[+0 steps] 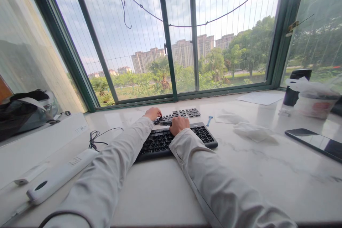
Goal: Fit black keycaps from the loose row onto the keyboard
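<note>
One white counter (pixel 157 192) | black keyboard (pixel 157 146) on it | loose keycaps (pixel 184 113) in rows behind | right hand (pixel 179 125) curled at keyboard's far edge, grasp can't be told | left hand (pixel 153 113) bent-fingered at keycaps, hold unclear | blue tool (pixel 209 120) nearby

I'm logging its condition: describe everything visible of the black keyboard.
The keyboard is a wide, black, plastic-looking slab, flat on the pale tabletop. Most visible key sites look capless; some caps seem seated at upper left. The right hand covers part of its middle, contact unclear; the left sleeve hides its left end.
</note>
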A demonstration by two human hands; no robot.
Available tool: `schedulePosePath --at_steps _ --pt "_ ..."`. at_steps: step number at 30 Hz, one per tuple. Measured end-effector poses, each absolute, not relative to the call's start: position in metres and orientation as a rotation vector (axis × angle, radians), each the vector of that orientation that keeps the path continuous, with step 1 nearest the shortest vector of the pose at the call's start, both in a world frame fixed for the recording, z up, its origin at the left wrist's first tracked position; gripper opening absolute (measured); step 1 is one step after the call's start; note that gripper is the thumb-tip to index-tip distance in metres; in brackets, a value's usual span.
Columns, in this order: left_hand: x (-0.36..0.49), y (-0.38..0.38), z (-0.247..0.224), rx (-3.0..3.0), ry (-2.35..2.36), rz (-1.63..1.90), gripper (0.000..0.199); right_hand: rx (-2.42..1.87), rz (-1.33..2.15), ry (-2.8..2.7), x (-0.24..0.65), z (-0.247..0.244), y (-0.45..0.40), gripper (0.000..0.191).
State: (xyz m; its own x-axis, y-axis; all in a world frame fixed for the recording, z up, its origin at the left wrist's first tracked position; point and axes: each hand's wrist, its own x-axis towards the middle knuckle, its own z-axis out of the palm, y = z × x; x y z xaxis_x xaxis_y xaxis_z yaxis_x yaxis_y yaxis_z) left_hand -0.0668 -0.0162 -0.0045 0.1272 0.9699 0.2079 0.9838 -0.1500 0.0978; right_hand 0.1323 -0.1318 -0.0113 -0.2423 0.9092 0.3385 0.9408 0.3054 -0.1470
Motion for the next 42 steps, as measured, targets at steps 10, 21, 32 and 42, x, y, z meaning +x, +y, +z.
schedulePosePath --at_steps 10,21,32,42 --pt "-0.066 -0.035 0.010 -2.289 -1.973 -0.424 0.021 -1.678 -0.083 -2.234 0.131 -0.012 -0.130 0.027" --pt "-0.075 -0.139 0.033 -2.320 -1.722 -0.503 0.024 -1.610 -0.184 -2.244 0.131 -0.010 -0.133 0.023" --pt "-0.091 -0.207 0.010 -2.531 -1.606 -0.880 0.042 -1.361 -0.446 -2.161 0.129 -0.007 -0.141 0.026" --pt "-0.098 -0.208 0.001 -2.704 -1.574 -0.974 0.036 -1.328 -0.284 -2.008 0.112 -0.001 -0.149 0.014"
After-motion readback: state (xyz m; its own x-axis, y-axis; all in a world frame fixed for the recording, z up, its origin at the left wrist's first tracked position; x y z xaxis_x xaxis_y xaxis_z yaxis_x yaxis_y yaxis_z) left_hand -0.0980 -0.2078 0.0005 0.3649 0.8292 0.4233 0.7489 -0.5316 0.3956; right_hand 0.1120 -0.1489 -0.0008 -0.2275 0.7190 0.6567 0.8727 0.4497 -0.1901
